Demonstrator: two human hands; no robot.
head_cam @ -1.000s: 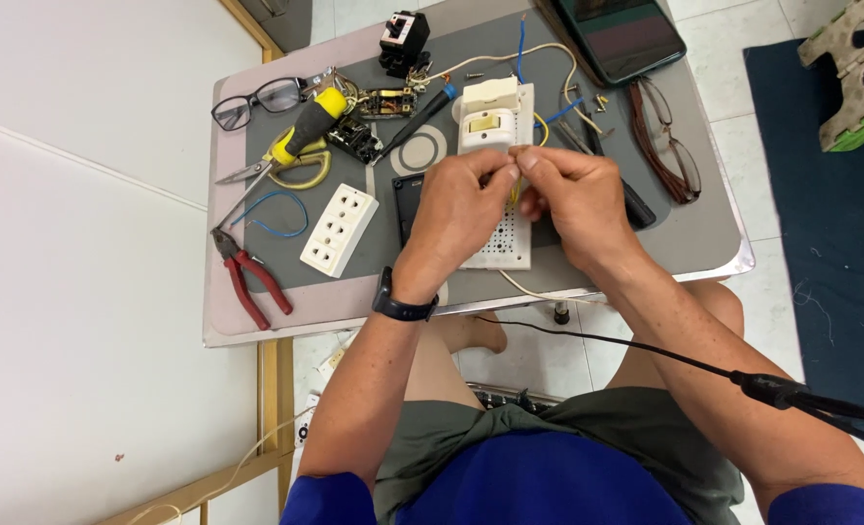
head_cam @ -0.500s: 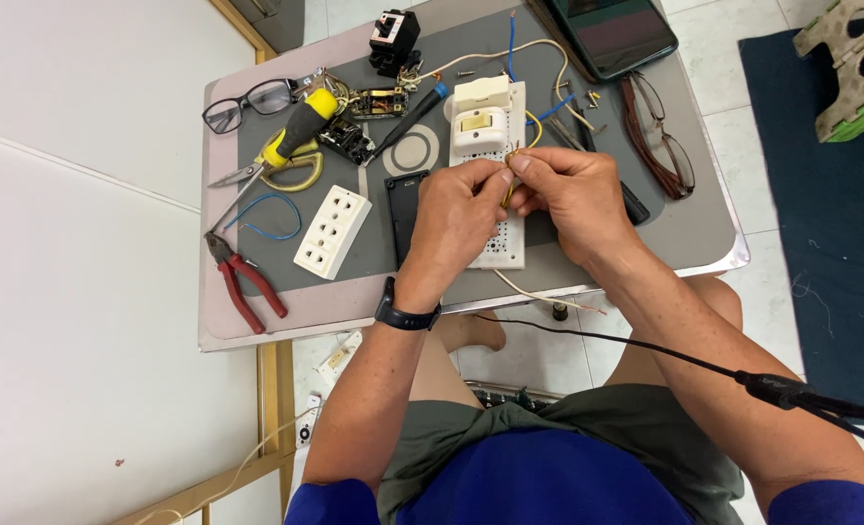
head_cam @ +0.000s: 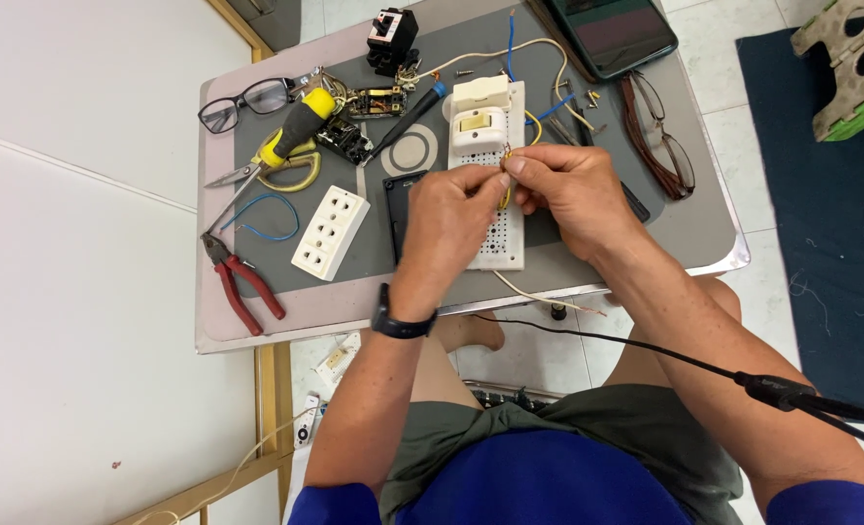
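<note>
My left hand (head_cam: 449, 219) and my right hand (head_cam: 570, 190) meet over a white perforated board (head_cam: 503, 238) on the small grey table (head_cam: 685, 228). Both pinch a thin yellow wire (head_cam: 506, 191) between thumb and fingertips, just below a white switch (head_cam: 478, 131) mounted on the board. A blue wire and a cream wire run up from the board's top. A black watch sits on my left wrist. My palms hide part of the board.
Left of the board lie a white socket strip (head_cam: 330, 232), red-handled pliers (head_cam: 238, 282), scissors, a yellow-black screwdriver (head_cam: 298, 126), black-framed glasses (head_cam: 242, 100) and a black part (head_cam: 390, 39). A tablet (head_cam: 615, 29) and brown glasses (head_cam: 657, 136) lie right. A black cable crosses my lap.
Both hands have shifted slightly up the board toward the switch, still pinching the yellow wire. The view has drifted a little; the tools have not moved.
</note>
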